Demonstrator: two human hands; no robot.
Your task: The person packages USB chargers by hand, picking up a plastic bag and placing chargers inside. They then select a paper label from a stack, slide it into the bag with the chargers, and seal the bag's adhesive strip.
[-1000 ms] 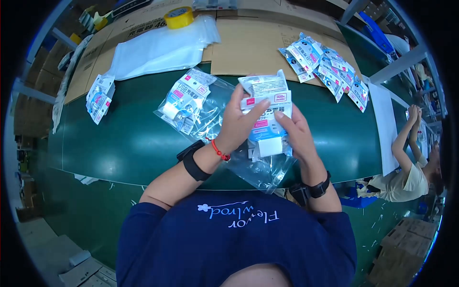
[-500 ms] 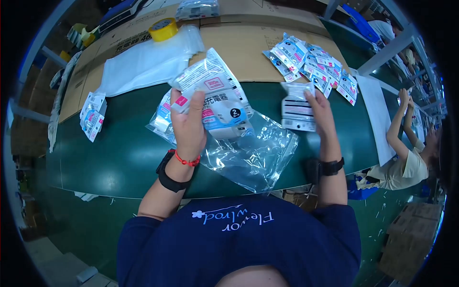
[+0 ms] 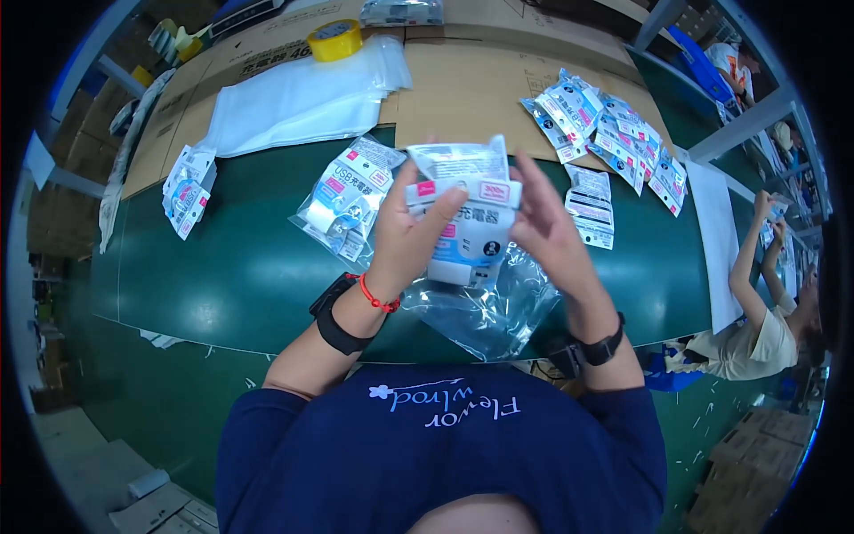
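Note:
My left hand [image 3: 414, 218] is closed on a charger packet [image 3: 467, 231], white and light blue with pink labels, held upright over the table with its top flap folded. My right hand [image 3: 556, 222] is beside the packet's right edge, thumb and fingers apart; whether it touches the edge is hard to tell. A clear plastic bag [image 3: 485, 316] lies under both hands, near the table's front edge. To the left of my left hand, more packets [image 3: 347, 196] lie partly inside clear plastic. A single packet [image 3: 589, 206] lies back side up to the right of my right hand.
Several packets [image 3: 614, 133] are heaped at the back right, and another small group [image 3: 189, 191] lies far left. Translucent sleeves [image 3: 302, 102] and a yellow tape roll [image 3: 335, 41] rest on cardboard [image 3: 471, 89] along the back. A co-worker [image 3: 761, 311] sits at right.
My right hand has let go of a packet, now on the table, and moved left to the held one. My left hand has moved right, and its packet's flap is now folded down.

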